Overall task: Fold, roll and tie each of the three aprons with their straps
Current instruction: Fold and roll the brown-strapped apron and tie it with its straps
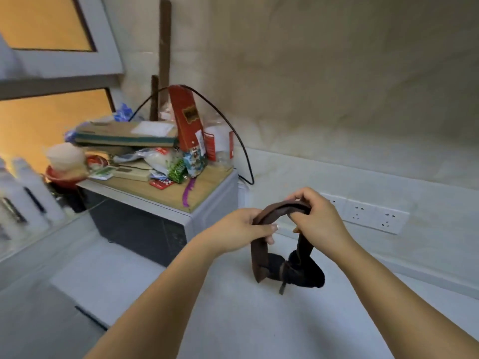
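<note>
A dark rolled apron (298, 270) was seen on the white counter (233, 320), near its back edge and just in front of the wall sockets (368, 215). A thin tie (283, 277) was already wound round the middle of the roll. A wide brown strap (280, 207) was held up above the roll like an arch, with both ends running down to it. The left hand (241, 229) was closed on the left side of the strap, with the thumb pressed on top. The right hand (316, 213) was closed on the right side, with the fingers curled round it. So the tying step was judged to be in hand for this apron. Only this one apron was seen, so how many were done could not be told. For the next move, the loose strap would likely need to be wrapped round the roll and pulled snug, or tucked under the tie. The roll would need to be kept from coming open while that was done. A microwave (166, 224) with boxes and packets (145, 149) piled on it was seen at the left end of the counter, well away from the roll
</note>
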`<action>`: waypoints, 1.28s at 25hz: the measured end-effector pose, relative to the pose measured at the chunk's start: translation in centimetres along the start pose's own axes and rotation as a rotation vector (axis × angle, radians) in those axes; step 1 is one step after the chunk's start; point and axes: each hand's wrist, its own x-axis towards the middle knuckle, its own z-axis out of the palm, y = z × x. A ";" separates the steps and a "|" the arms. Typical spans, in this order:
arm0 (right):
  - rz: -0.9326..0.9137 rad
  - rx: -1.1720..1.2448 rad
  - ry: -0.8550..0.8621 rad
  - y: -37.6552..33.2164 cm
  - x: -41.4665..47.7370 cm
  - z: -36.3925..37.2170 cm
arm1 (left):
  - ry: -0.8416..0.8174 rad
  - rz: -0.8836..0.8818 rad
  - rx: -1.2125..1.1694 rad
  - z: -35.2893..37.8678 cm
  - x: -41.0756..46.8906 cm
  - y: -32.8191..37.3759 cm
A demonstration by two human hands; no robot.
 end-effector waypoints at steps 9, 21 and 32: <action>-0.184 0.323 -0.452 -12.6 4.2 12.0 | 0.351 -0.034 -0.171 -13.8 -10.6 -1.1; -0.474 0.573 -0.897 -28.8 4.1 28.0 | 1.103 -0.114 -0.110 -24.6 -28.9 0.4; -0.668 0.620 -0.919 -48.4 -3.6 41.9 | 1.331 -0.051 0.178 -36.8 -48.3 0.5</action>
